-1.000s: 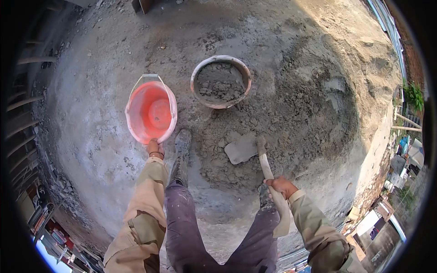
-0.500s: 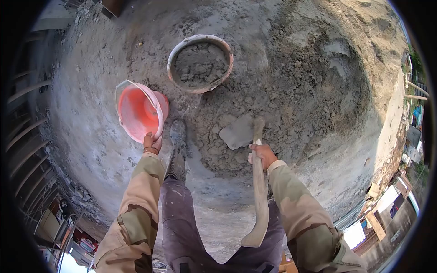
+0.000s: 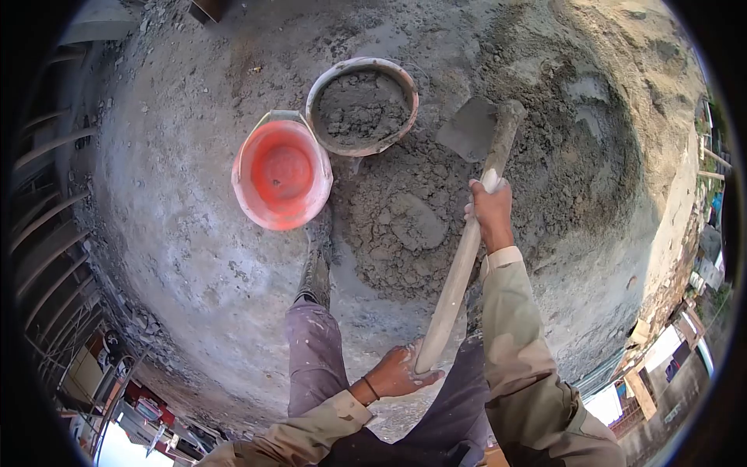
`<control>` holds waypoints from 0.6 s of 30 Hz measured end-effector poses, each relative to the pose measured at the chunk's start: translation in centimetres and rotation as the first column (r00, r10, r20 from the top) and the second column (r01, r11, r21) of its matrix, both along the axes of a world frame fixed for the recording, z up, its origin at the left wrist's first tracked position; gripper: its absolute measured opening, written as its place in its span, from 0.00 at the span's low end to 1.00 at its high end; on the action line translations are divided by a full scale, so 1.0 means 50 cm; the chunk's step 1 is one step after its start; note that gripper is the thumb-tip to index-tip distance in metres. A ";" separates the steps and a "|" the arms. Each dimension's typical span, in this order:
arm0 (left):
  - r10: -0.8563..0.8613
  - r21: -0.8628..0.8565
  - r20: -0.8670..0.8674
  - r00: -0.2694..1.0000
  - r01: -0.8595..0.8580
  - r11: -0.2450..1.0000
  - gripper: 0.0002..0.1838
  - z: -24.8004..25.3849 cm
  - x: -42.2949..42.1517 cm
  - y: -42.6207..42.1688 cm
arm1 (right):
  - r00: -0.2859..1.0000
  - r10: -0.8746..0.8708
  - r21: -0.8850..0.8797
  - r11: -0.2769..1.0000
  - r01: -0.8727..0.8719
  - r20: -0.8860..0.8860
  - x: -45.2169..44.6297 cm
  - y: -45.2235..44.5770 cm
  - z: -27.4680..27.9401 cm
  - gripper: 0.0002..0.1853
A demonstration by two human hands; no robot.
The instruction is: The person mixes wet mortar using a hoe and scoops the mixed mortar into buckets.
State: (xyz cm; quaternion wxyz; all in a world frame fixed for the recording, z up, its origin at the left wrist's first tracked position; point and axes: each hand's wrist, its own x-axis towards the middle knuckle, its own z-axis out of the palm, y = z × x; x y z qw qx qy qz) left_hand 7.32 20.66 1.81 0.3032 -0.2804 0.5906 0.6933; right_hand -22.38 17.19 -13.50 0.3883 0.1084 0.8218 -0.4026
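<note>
A hoe (image 3: 459, 272) slants across the view, its wooden handle running from near my legs to its flat grey blade (image 3: 469, 128). My right hand (image 3: 492, 208) is wrapped round the upper handle below the blade. At the handle's lower end, my left hand (image 3: 397, 372) closes about the wood, some of its fingers hidden. The blade is over the far part of the wet mortar pile (image 3: 405, 210). To the left, a pink-red bucket (image 3: 247, 191) stands upright with no mortar in it. Touching or nearly touching it is a second bucket (image 3: 416, 105) full of mortar.
My boot (image 3: 315, 261) is just below the red bucket. Dry sand (image 3: 661, 93) lies along the far right. Curved bars (image 3: 50, 210) line the left edge, and boards and rubble (image 3: 642, 393) sit at the lower right.
My left hand has let go of the red bucket, now upright beside the full one, and has come to the hoe handle's end. My right hand has moved the hoe forward and right.
</note>
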 end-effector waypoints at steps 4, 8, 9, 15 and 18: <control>0.152 -0.343 -0.090 0.984 -0.174 0.923 0.28 -0.147 -0.041 -0.015 | 0.984 0.069 0.053 0.997 -0.062 -0.164 -0.076 -0.110 -0.100 0.14; 0.212 -0.361 0.103 0.972 -0.162 0.918 0.27 -0.107 0.044 0.050 | 0.921 0.350 0.272 0.882 -0.385 0.168 0.107 -0.031 -0.304 0.26; 0.283 -0.427 0.076 0.956 -0.226 0.876 0.26 -0.087 0.083 0.093 | 0.881 0.438 0.337 0.814 -0.473 0.179 0.185 0.005 -0.330 0.27; 0.294 0.003 0.337 0.894 -0.314 0.950 0.26 0.057 0.026 0.061 | 0.735 0.454 0.206 0.763 -0.613 0.503 0.286 0.074 -0.300 0.19; 0.392 0.002 0.141 0.909 -0.396 0.918 0.27 0.097 0.018 0.049 | 0.641 0.508 0.079 0.746 -0.662 0.575 0.234 0.088 -0.280 0.16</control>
